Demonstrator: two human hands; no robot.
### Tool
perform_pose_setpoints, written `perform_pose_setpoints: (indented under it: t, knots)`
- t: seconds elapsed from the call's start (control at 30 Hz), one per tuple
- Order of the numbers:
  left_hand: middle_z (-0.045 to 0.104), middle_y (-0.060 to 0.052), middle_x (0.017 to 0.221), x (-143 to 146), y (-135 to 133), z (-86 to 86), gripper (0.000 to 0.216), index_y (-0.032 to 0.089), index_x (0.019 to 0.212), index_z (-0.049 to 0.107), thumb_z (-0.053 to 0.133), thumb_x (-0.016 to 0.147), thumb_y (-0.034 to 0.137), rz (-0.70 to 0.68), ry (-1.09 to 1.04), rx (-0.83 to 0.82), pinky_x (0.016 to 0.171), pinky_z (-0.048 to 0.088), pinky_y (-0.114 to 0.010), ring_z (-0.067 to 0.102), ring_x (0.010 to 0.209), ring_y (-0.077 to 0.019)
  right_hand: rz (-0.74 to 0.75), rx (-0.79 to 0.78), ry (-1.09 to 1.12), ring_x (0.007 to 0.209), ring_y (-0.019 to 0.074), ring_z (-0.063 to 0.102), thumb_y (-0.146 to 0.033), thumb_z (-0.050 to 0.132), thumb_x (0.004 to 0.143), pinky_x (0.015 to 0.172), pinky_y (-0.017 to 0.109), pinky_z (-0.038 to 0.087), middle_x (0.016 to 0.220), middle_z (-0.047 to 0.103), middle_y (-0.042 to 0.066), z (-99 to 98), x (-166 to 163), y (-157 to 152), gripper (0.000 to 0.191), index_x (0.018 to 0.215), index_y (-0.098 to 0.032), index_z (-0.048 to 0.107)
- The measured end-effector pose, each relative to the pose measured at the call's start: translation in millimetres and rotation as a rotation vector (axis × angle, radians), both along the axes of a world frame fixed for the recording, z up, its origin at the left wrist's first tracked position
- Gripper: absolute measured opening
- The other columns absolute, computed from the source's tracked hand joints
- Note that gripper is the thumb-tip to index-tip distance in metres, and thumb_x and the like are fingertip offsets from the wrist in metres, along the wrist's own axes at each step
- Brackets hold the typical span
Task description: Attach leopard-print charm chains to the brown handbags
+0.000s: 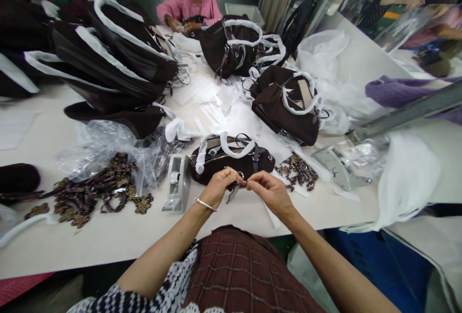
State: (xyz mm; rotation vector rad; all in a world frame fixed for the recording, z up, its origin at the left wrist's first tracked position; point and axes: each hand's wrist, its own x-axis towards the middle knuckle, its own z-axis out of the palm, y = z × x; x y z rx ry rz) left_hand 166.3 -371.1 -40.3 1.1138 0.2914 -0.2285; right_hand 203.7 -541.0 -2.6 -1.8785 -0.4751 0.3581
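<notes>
Fingers [228,173] partly cover a metal ring [241,175], its dark attachment [232,193] unclear.

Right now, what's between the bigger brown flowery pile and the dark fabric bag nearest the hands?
In the head view, a pale grey tape dispenser.

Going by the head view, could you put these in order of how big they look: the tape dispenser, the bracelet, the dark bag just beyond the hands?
Largest to smallest:
1. Dark bag
2. Tape dispenser
3. Bracelet
</notes>
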Motion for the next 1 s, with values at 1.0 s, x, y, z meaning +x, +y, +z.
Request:
perform_pose_setpoints:
  t: [1.0]
  knots:
    - [0.058,-0.001,0.074,-6.2,-9.7,-18.4,0.035,0.012,0.08,0.061,0.071,0.074,0.045,-0.058,0.035,0.009,0.064,0.042,-0.024,0.052,0.065,-0.01,-0.144,0.175,0.67,0.066,0.0144,0.062,-0.041,0.08,0.066,0.065,0.031,0.053,0.077,0.07,0.005,-21.2,0.8,-6.9,0.035,0.087,-0.014,0.073]
